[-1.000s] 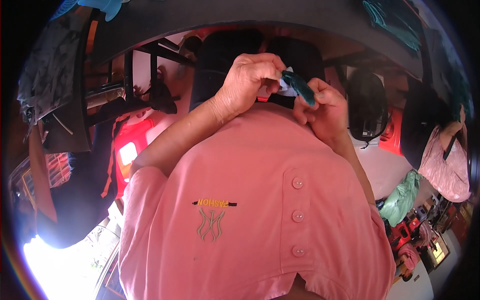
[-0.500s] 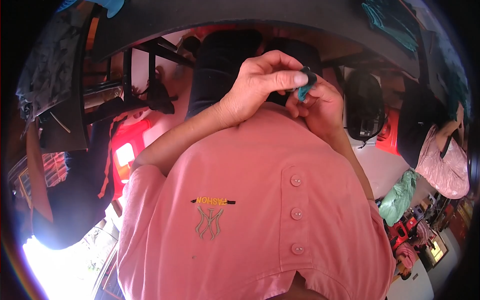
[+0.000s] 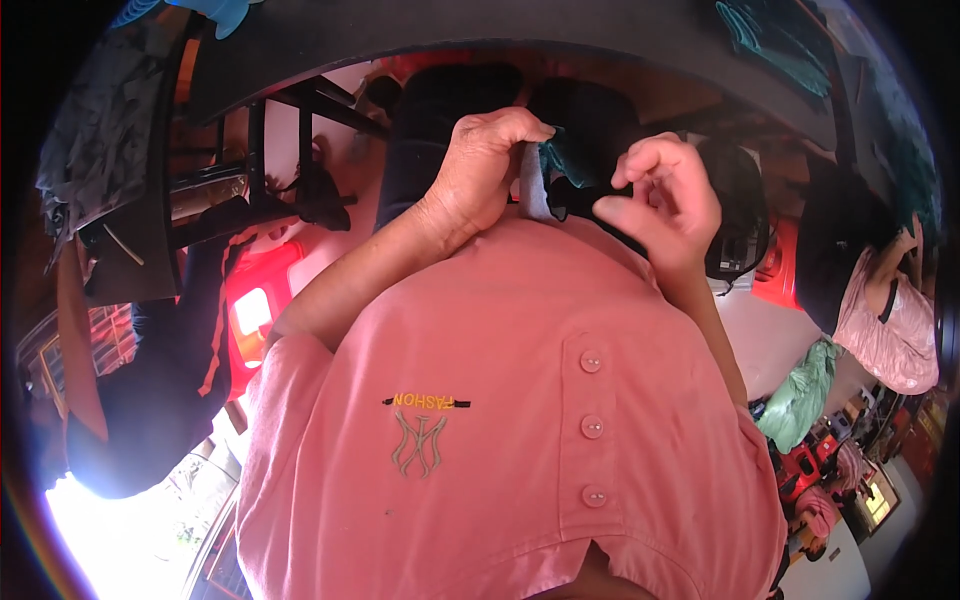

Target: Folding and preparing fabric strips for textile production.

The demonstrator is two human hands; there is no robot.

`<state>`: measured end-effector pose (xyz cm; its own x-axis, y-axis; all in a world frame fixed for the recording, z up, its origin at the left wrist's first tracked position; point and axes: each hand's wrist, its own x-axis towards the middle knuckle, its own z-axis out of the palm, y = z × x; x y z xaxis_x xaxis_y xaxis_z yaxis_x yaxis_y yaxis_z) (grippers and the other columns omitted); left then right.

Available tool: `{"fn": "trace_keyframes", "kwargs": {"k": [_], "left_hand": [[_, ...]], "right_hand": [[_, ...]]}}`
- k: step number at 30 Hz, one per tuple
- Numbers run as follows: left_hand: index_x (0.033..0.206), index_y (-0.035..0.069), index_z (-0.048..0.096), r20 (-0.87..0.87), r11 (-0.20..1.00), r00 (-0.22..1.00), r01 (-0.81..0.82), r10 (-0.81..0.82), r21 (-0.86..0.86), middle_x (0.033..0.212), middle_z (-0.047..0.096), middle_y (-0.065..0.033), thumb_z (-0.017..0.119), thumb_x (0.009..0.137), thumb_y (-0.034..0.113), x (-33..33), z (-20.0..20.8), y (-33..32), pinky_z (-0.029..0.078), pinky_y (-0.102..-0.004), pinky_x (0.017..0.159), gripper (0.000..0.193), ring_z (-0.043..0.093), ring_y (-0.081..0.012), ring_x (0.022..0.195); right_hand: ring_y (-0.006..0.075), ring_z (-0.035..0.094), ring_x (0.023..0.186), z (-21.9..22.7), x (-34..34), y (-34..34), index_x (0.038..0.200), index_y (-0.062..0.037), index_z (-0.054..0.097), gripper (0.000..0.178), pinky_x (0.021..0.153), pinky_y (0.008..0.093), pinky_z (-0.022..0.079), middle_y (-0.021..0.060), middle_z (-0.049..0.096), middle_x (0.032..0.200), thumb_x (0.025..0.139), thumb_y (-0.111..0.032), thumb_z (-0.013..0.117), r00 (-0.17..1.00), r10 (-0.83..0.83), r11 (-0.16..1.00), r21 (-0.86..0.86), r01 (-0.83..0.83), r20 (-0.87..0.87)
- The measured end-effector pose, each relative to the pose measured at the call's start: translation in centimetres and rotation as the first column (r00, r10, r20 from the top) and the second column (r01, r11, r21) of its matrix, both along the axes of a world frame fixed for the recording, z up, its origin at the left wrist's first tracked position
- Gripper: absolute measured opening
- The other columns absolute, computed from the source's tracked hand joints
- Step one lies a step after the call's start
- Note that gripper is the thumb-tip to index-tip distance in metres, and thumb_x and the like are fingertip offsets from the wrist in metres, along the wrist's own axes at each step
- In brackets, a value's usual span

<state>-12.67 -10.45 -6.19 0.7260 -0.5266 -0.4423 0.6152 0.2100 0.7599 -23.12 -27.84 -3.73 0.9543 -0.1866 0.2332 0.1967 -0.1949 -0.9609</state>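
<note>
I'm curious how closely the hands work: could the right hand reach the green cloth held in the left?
Probably yes: the right hand looks empty and open, near the green cloth in the left hand, with nothing visible between.

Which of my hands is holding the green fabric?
Your left hand: the dark green fabric is pinched there. Your right hand, by contrast, is open and apart from it, holding nothing visible.

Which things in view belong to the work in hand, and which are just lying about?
In use:
- left hand, pinching the teal piece and pale strip
- right hand, empty, beside them

Apparently just about:
- folded teal cloth on the table, possibly related
- red stool
- green bag
</note>
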Motion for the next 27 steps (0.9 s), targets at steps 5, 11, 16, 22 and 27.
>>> {"fn": "trace_keyframes", "kwargs": {"k": [5, 11, 16, 22, 27], "left_hand": [[0.073, 0.003, 0.063, 0.163, 0.999, 0.986, -0.036, 0.031, 0.027, 0.070, 0.061, -0.0070, 0.062, 0.081, 0.016, -0.5, -0.8, -1.0, 0.040, -0.0271, 0.047, 0.016, 0.057, -0.0145, 0.057], [0.072, 0.002, 0.060, -0.087, 0.989, 0.989, 0.115, -0.123, -0.097, 0.064, 0.057, -0.0070, 0.060, 0.082, 0.019, 0.5, -1.5, 0.5, 0.037, -0.0295, 0.045, 0.020, 0.050, -0.0153, 0.050], [0.080, 0.002, 0.062, -0.264, 0.980, 0.955, 0.091, -0.137, -0.178, 0.061, 0.055, -0.0057, 0.061, 0.082, 0.020, 0.9, -1.0, 0.8, 0.037, -0.0294, 0.045, 0.017, 0.049, -0.0151, 0.049], [0.081, 0.001, 0.065, -0.149, 0.993, 0.986, 0.060, -0.074, -0.097, 0.064, 0.057, -0.0056, 0.062, 0.084, 0.020, 0.2, -0.7, -0.2, 0.041, -0.0282, 0.049, 0.020, 0.052, -0.0146, 0.054], [0.080, 0.001, 0.065, -0.108, 0.992, 0.993, 0.030, -0.043, -0.120, 0.066, 0.058, -0.0058, 0.061, 0.084, 0.018, -0.1, -1.0, -0.1, 0.042, -0.0279, 0.051, 0.018, 0.052, -0.0139, 0.056]], "right_hand": [[0.0177, 0.057, 0.063, 0.5, 1.9, 1.9, 0.089, -0.0037, 0.060, 0.028, 0.058, 0.0288, 0.047, 0.0069, 0.059, 0.079, 0.068, -0.006, 0.079, 0.977, 0.061, 0.890, -0.453, 0.040, 0.206], [0.0146, 0.052, 0.057, 1.4, 2.8, -2.2, 0.086, 0.0028, 0.057, 0.009, 0.050, 0.0251, 0.036, 0.0076, 0.057, 0.070, 0.077, 0.001, 0.061, 0.998, 0.061, 0.700, 0.714, -0.026, -0.024], [0.0091, 0.051, 0.061, 3.7, 2.0, -3.0, 0.094, 0.0009, 0.058, 0.007, 0.056, 0.0201, 0.038, 0.0063, 0.060, 0.072, 0.089, -0.003, 0.060, 0.952, -0.306, 0.946, 0.105, 0.306, -0.011], [0.0021, 0.044, 0.063, 2.1, 0.8, 0.4, 0.095, -0.0036, 0.058, 0.031, 0.056, 0.0165, 0.033, -0.0052, 0.049, 0.073, 0.073, -0.007, 0.079, 0.967, -0.122, 0.984, 0.101, 0.147, -0.222], [0.0086, 0.051, 0.062, 3.0, 2.5, 2.2, 0.088, -0.0003, 0.062, 0.013, 0.061, 0.0210, 0.039, 0.0034, 0.062, 0.075, 0.076, 0.001, 0.067, 0.904, 0.001, 0.969, 0.223, 0.105, -0.428]]}}
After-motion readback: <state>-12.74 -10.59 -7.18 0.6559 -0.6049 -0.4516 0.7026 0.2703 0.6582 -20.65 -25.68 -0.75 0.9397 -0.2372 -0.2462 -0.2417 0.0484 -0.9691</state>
